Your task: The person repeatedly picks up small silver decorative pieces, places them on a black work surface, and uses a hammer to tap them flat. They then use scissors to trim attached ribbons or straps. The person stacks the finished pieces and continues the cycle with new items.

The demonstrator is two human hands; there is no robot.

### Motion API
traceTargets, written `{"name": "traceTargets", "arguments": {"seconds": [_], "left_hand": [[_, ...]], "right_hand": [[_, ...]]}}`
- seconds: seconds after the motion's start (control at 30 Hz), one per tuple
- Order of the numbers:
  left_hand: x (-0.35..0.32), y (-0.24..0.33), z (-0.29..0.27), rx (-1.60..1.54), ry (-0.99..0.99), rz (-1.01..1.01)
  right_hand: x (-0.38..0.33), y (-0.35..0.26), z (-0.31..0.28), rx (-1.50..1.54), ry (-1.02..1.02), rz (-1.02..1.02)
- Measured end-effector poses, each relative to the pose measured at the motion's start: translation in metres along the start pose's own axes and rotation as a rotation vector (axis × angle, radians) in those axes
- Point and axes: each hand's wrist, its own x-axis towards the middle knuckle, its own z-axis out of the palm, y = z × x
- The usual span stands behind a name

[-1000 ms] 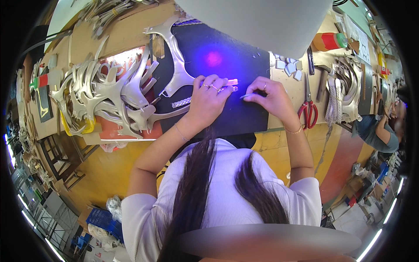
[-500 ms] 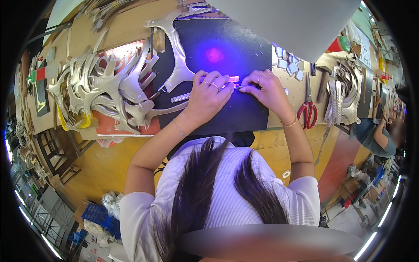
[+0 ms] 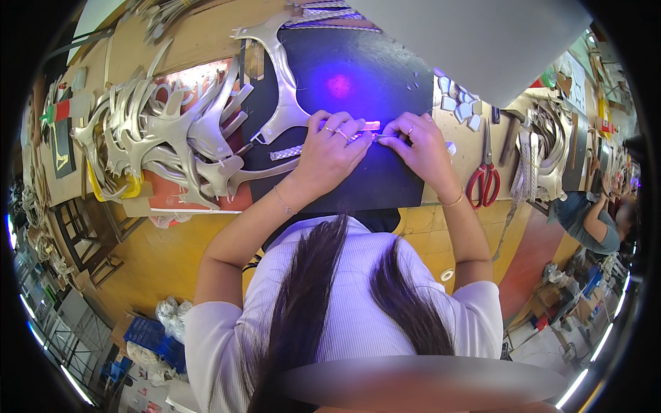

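Note:
My left hand [image 3: 332, 153] is closed over a braided silver strap [image 3: 284, 153] on the black work mat [image 3: 375, 179]. One end of the strap sticks out to the left of this hand, and its other end comes out between the two hands under pink and blue light. Close beside it, my right hand [image 3: 418, 148] pinches at that end with thumb and forefinger. Whatever the right fingertips grip is too small to make out. Left of my hands, a silver cut shoe-upper piece [image 3: 281, 93] lies partly on the mat.
A pile of silver upper pieces [image 3: 175, 134] covers the left side. Red-handled scissors [image 3: 484, 184], small pale pieces [image 3: 459, 104], a hammer [image 3: 511, 131] and a bundle of silver straps [image 3: 544, 162] lie to the right. A large grey panel [image 3: 482, 41] overhangs the far side.
The whole view has shifted slightly. Both hands stay at the strap; the right fingertips have moved only a little, still pinched by its end.

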Motion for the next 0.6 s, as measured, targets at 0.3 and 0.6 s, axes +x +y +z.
{"name": "traceTargets", "arguments": {"seconds": [0.3,0.6], "left_hand": [[0.000,0.000,0.000,-0.022,-0.015,-0.020],[0.004,0.010,0.004,-0.036,0.035,-0.142]], "right_hand": [[-0.002,-0.005,0.004,0.008,0.029,0.058],[0.007,-0.011,-0.004,-0.002,-0.108,0.186]]}}
